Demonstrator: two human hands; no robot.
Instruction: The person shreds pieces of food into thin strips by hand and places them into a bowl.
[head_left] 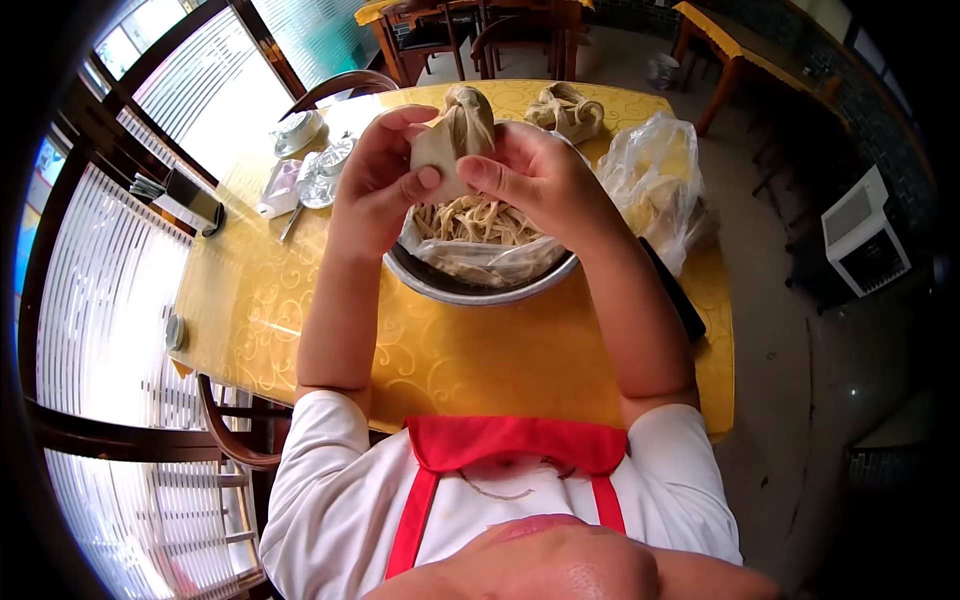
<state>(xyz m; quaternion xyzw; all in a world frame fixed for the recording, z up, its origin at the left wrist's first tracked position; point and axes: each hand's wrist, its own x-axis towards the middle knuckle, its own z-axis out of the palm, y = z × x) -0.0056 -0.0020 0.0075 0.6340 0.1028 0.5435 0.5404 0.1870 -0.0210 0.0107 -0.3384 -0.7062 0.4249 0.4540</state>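
Above a metal bowl (450, 293), my left hand (378, 185) and my right hand (540, 180) both grip a soft, beige folded sheet that looks like tofu skin (462, 128). My thumbs press its near side, and its bunched top sticks up between my fingers. Clear plastic lines the bowl, and inside lies a heap of thin beige strips (480, 222). Behind the bowl, to the right, sits a twisted beige bundle (565, 112) of similar stuff. A clear plastic bag (655, 165) with pale contents stands beside my right forearm.
A dark flat object (672, 290) lies on the yellow table (270, 330), partly behind my right forearm. Wrapped dishes (325, 172), a stacked dish set (297, 132) and a holder box (190, 200) stand at left. A small round container (175, 332) is near the left edge.
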